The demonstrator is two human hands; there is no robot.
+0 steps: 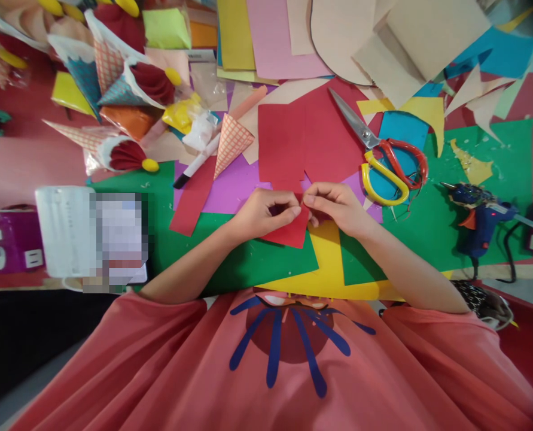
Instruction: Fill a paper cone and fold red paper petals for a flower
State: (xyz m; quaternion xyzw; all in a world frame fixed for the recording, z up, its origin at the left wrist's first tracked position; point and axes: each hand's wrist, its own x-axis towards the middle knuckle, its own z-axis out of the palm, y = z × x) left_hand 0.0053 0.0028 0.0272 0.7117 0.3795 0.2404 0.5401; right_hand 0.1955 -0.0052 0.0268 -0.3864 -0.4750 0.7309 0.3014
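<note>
Close in front of my chest, both hands pinch a small red craft sheet (291, 232). My left hand (268, 212) grips its upper part, thumb and fingertips pressed together. My right hand (335, 206) is closed on the same sheet's right edge, fingertips almost touching those of the left. Just beyond lies a larger red sheet (279, 140); where the two sheets meet is partly hidden by my fingers. Open-bladed scissors (374, 143) with red and yellow handles rest to the right. A checkered paper cone (233, 143) and a marker (197, 163) lie to the left.
Green sheets (248, 266) and a yellow sheet (329, 251) cover the table. A blue glue gun (481, 224) with a cord stands at right. Finished paper ice-cream cones (113, 78) pile up far left, above a phone (118, 239). Beige sheets (432, 42) and scraps lie at the back.
</note>
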